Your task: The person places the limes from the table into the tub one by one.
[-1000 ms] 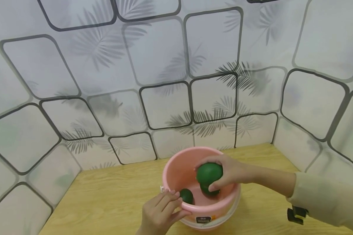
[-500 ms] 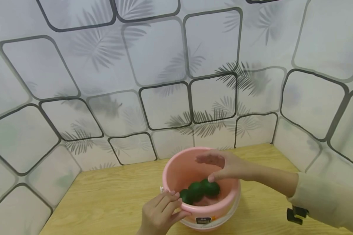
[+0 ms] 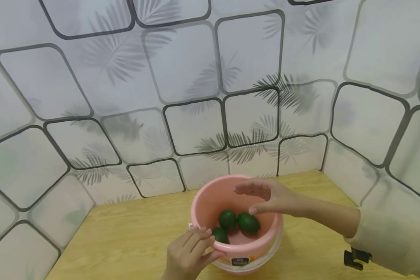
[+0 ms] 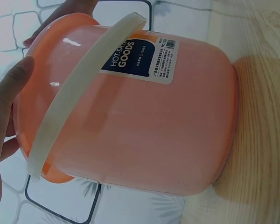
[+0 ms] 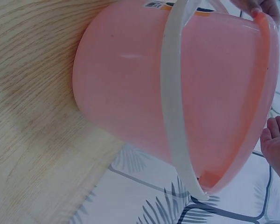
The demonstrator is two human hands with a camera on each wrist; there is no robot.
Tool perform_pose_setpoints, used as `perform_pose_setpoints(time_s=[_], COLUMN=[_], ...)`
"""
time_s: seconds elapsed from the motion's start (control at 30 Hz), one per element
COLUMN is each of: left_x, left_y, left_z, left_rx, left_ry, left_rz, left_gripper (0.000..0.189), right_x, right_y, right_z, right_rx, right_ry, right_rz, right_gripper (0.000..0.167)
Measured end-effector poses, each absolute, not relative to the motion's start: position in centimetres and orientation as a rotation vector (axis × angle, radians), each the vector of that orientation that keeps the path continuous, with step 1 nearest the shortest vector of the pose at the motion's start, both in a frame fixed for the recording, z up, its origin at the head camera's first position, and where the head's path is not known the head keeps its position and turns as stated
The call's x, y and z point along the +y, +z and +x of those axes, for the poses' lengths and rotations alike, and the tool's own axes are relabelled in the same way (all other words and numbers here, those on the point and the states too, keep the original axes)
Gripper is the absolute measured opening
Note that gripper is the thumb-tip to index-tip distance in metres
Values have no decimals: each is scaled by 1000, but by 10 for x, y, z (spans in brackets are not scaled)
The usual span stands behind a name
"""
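Observation:
A pink bucket (image 3: 210, 194) stands upright on the table, its white handle (image 4: 79, 84) hanging down along the outside. My left hand (image 3: 187, 252) grips the near left rim, thumb outside and fingers over the edge. Inside at the bottom lie three dark green, oval, avocado-like fruits: one by the left fingers (image 3: 219, 235), another fruit (image 3: 227, 220) behind it, and a third fruit (image 3: 248, 223) to the right. My right hand (image 3: 273, 199) hovers over the right side of the opening, fingers and thumb spread, holding nothing. In the right wrist view, that hand (image 5: 276, 144) shows beside the rim.
The wooden table (image 3: 133, 233) runs up to a patterned backdrop (image 3: 196, 128) behind the bucket and at both sides. A label (image 4: 140, 58) is stuck on the bucket's near side. A black clip-like device (image 3: 357, 258) hangs under the right sleeve.
My right hand has let go of the avocado-like fruit it held, and its fingers have spread. That fruit dropped among the others, and they have shifted in the bucket. The left hand keeps its grip.

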State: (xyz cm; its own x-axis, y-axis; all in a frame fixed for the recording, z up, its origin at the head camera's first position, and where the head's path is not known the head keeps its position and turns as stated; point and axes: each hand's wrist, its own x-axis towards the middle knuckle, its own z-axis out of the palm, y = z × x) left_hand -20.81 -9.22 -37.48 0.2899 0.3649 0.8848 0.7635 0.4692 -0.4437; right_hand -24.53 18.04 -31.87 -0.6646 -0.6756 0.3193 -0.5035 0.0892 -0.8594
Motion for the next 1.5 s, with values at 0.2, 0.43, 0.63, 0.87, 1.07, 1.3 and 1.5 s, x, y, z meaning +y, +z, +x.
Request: perform_pose_setpoints(time_s=[0.2,0.43,0.63,0.87,1.07,1.3,1.5], left_x=[-93,-92,-94,-106,-117,-124,-128], left_y=[-372,-368,-359,-350,-346,-344,-345], left_z=[-208,-205,-206,-210,-211,-212,-215], left_rx=[-1331,-1369,-1410,-1410,-1417,-1465,-1531], left_ry=[-361,-381,-362,-386,-421,-452,-490], left_rz=[-1127,-1155,-1222,-1310,-1306,-1320,-1324], left_gripper=[37,37,38,39,44,49,52], right_x=[182,186,189,194,197,196,197], right_y=[-317,-319,-316,-314,-313,-314,-316], right_z=[-242,-239,-238,-237,-236,-228,-223], right_rx=[2197,2235,2236,2249,2235,2393,2705], right_ry=[-1655,-1626,-1619,-1631,-1667,-1606,-1482], right_rz=[-1246,-1291,-1234,-1200,-1171,-1308,-1484], right_gripper=[55,52,51,46,48,45,46])
